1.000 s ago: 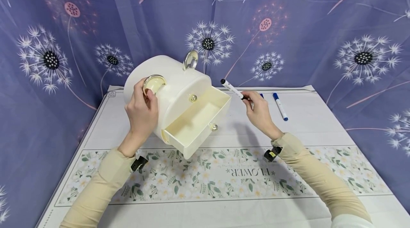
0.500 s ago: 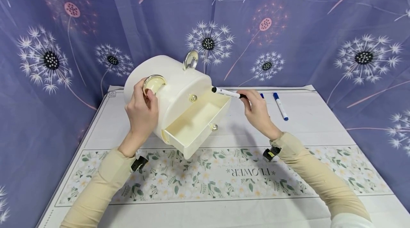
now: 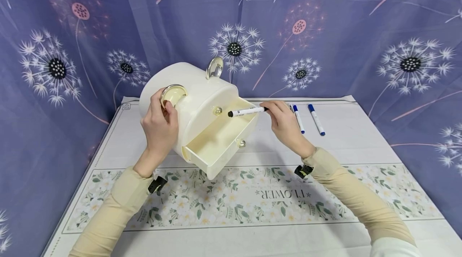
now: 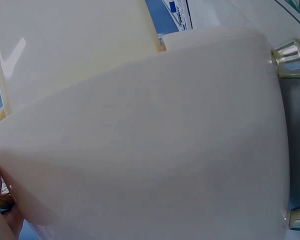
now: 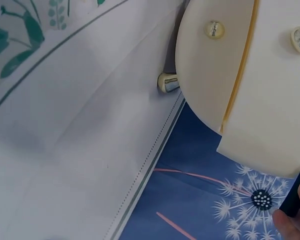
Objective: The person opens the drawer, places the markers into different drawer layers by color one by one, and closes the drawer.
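Note:
A white rounded drawer box (image 3: pixel 195 84) stands at the left of the table, one drawer (image 3: pixel 220 136) pulled out. My left hand (image 3: pixel 160 128) grips one of its gold-rimmed ears (image 3: pixel 174 96), thumb in front. My right hand (image 3: pixel 286 124) pinches a white marker (image 3: pixel 247 111) by one dark end. The marker lies nearly level over the open drawer, its black tip pointing left. In the right wrist view the marker's dark end (image 5: pixel 295 194) shows between thumb and finger. The box's white side (image 4: pixel 155 140) fills most of the left wrist view.
Two blue-capped markers, a nearer one (image 3: pixel 298 120) and a farther one (image 3: pixel 316 120), lie on the white tablecloth (image 3: pixel 346 144) right of my right hand. Behind the table hangs a purple dandelion-print curtain (image 3: pixel 180 28). A flowered band (image 3: pixel 234 201) crosses the cloth in front.
My right hand has moved slightly left, and the marker has swung from slanting upward to nearly level over the drawer. The left hand and the box have stayed still.

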`<state>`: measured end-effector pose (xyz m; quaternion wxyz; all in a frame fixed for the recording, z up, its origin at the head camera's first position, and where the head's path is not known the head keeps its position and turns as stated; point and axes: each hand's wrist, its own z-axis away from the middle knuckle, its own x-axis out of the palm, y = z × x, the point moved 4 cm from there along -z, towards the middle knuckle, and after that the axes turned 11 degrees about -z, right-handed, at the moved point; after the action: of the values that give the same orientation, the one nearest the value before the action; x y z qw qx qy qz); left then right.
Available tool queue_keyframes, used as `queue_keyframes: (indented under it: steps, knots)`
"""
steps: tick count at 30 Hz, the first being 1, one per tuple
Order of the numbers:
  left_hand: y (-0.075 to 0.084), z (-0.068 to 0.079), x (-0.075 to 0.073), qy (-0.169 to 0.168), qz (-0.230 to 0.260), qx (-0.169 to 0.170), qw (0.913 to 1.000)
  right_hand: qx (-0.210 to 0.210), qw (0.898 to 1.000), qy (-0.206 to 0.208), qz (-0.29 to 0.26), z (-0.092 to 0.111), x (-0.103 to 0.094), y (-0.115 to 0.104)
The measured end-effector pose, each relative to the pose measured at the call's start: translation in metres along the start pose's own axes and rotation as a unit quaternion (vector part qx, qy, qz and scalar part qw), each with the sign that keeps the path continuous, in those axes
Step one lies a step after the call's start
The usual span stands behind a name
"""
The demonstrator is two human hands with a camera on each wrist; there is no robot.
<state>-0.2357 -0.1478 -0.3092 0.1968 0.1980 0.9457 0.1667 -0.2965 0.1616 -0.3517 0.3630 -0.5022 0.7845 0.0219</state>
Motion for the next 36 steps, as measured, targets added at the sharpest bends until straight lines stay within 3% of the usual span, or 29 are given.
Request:
queue_keyframes:
  steps: [10,17,25,36]
  knots:
    - [-0.001,0.000,0.001,0.001,0.002,0.000,1.0000,-0.047,0.996,-0.034,0.070,-0.010,0.001,-0.011]
    - [-0.001,0.000,0.002,-0.006,0.004,-0.001,1.0000,-0.068,0.989,-0.095,0.093,-0.017,0.007,-0.020]
    - [-0.001,-0.001,0.002,-0.002,0.002,-0.003,1.0000,-0.102,0.971,-0.206,0.062,-0.033,0.013,-0.032]
    - [-0.002,0.000,0.002,-0.001,0.000,-0.004,1.0000,-0.075,0.942,-0.325,0.045,-0.052,0.024,-0.043]
